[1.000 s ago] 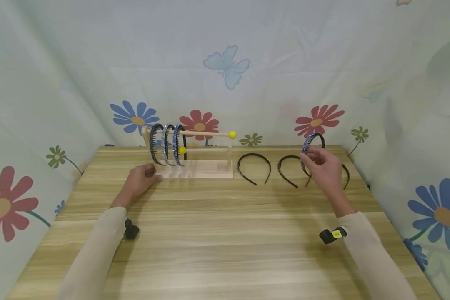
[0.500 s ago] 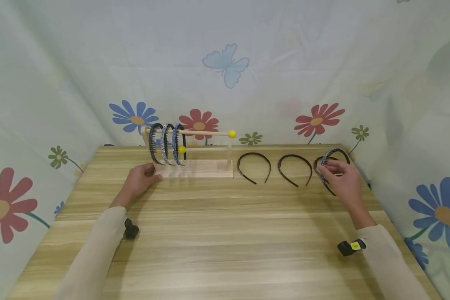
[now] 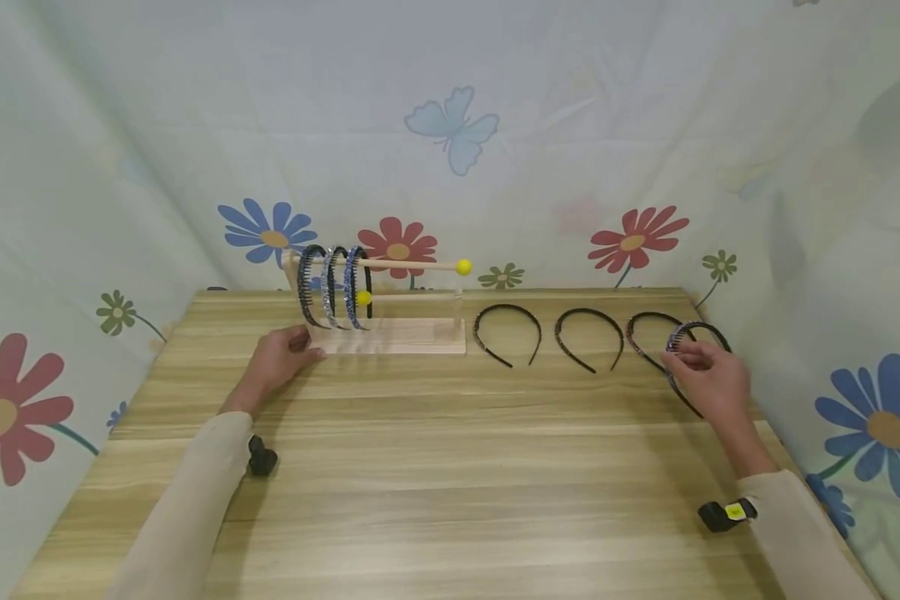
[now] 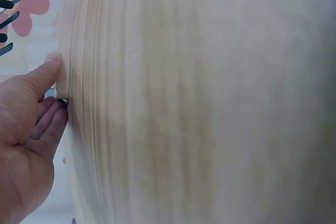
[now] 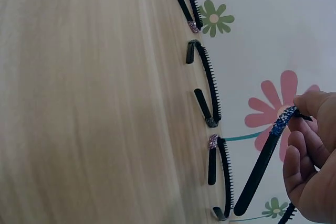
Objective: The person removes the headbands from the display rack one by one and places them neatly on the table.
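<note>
My right hand (image 3: 712, 382) pinches a black headband with blue glitter (image 3: 677, 335) between thumb and fingers, at the table's right side. In the right wrist view the headband's black arm (image 5: 257, 174) points down from the fingertips. Just left of it lies another black headband (image 3: 652, 317), partly overlapped in the head view. My left hand (image 3: 275, 367) grips the left end of the wooden headband stand (image 3: 412, 336), thumb on the base's edge (image 4: 63, 77) in the left wrist view. From its upper rod hang a dark headband (image 3: 305, 287), a silver one (image 3: 328, 292) and a blue one (image 3: 351, 292).
Two more black headbands, one left (image 3: 508, 308) and one right (image 3: 588, 312), lie flat between the stand and the right hand. The stand's rods end in yellow balls (image 3: 463, 267). A flower-printed curtain (image 3: 555, 150) backs the wood-grain table (image 3: 450, 483).
My right hand has moved right and toward the front with the blue headband, past the black headbands on the table. The left hand has stayed at the stand.
</note>
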Motion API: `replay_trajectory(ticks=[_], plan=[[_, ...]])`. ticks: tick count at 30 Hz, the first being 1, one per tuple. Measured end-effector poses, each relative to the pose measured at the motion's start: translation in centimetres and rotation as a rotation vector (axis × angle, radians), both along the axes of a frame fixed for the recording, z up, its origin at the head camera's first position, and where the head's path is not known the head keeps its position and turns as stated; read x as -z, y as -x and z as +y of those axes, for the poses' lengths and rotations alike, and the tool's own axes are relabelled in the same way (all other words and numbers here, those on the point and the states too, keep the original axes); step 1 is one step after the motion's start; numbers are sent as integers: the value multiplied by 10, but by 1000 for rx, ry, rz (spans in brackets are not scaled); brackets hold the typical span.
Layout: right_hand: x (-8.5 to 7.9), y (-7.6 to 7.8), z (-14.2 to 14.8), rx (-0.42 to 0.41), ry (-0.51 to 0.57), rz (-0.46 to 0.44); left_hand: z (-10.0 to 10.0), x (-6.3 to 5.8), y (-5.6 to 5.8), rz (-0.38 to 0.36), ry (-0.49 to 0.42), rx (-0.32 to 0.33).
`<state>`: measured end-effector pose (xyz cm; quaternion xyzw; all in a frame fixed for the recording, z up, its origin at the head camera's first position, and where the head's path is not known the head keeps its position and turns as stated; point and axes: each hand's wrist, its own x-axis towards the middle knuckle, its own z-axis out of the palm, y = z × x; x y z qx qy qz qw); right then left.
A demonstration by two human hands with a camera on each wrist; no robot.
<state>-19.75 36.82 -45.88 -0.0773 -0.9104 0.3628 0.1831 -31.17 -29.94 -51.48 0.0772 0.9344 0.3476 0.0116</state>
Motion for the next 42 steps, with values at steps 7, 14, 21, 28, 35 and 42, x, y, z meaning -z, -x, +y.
replay_trajectory(ticks=[7, 14, 21, 28, 35, 42], plan=[[10, -10, 11, 16, -48, -71, 1, 0, -1, -7, -3, 3], [16, -17, 19, 10, -94, -107, 0, 2, 1, 7, -2, 7], [25, -19, 22, -8, -136, -143, -1, 2, 1, 7, -6, 11], [34, -20, 21, -11, -139, -192, 1, 2, 1, 4, -7, 0], [36, -22, 20, -11, -161, -212, 1, 2, 2, -4, -10, -10], [40, -23, 21, -13, -144, -261, 0, 2, 2, 1, -4, -4]])
